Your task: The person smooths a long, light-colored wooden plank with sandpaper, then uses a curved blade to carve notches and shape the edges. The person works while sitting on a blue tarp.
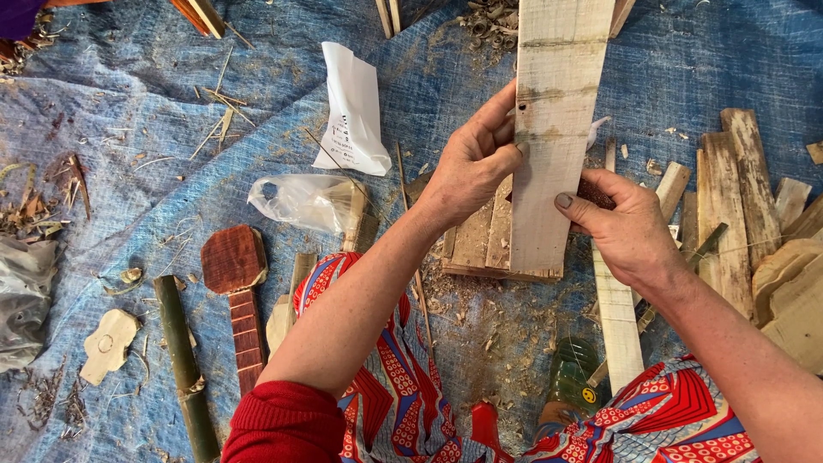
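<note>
A long pale wooden plank (549, 129) runs from the top edge down to a stack of short wood pieces (480, 244). My left hand (471, 163) grips the plank's left edge, fingers pressed on its face near a small dark hole. My right hand (621, 223) rests against the plank's right edge, low down, and holds a small dark reddish-brown piece (594, 193), mostly hidden by the thumb and fingers.
Blue tarp (171, 154) strewn with shavings. Reddish carved neck-like piece (237, 283), green bamboo stick (184, 360), pale cut-out shape (107, 343) at left. White paper (353, 111) and clear plastic bag (300, 201) in the middle. Wood offcuts (754, 214) at right; a plastic bottle (570, 377) below.
</note>
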